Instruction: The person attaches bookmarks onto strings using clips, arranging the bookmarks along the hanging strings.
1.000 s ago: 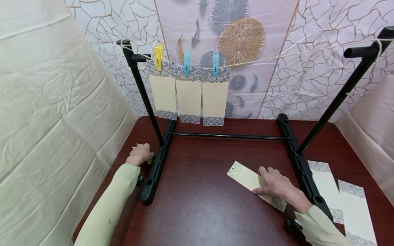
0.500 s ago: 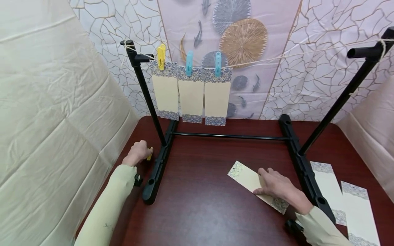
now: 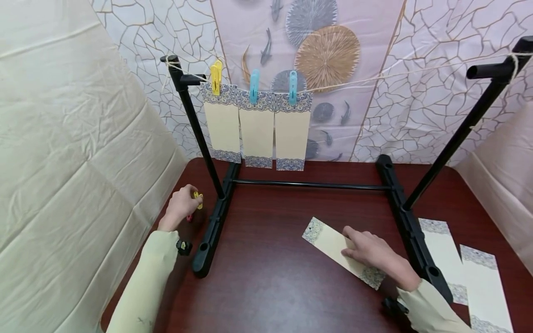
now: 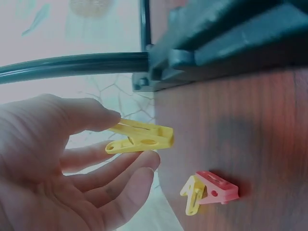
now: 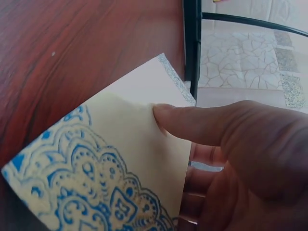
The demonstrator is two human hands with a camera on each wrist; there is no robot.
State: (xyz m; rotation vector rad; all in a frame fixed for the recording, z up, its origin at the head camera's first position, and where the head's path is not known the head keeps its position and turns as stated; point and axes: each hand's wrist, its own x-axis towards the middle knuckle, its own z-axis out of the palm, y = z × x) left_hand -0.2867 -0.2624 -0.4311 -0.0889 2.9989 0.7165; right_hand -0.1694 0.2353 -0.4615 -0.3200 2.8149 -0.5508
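My left hand (image 3: 180, 207) pinches a yellow clothespin (image 4: 142, 136) between thumb and fingers, left of the rack. Below it on the table, a red clothespin (image 4: 219, 187) and another yellow clothespin (image 4: 193, 195) lie against each other. At the right, my right hand (image 3: 372, 249) grips a cream paper card (image 3: 337, 248) with blue lace-patterned ends, thumb on top and fingers beneath. Three similar cards hang side by side from a string (image 3: 354, 83). A yellow clothespin (image 3: 215, 77) clips the leftmost card; blue clothespins (image 3: 254, 87) clip the other two.
A black rack (image 3: 308, 184) with two uprights stands on the dark red table (image 3: 266, 286), the string tied between its tops. Outside its right foot lie two more patterned cards (image 3: 485, 289). Light cloth (image 3: 83, 162) covers the left side, and a patterned curtain hangs behind.
My left hand has lifted up and left with a yellow clothespin, uncovering the red one. My right hand and its card have shifted slightly left.
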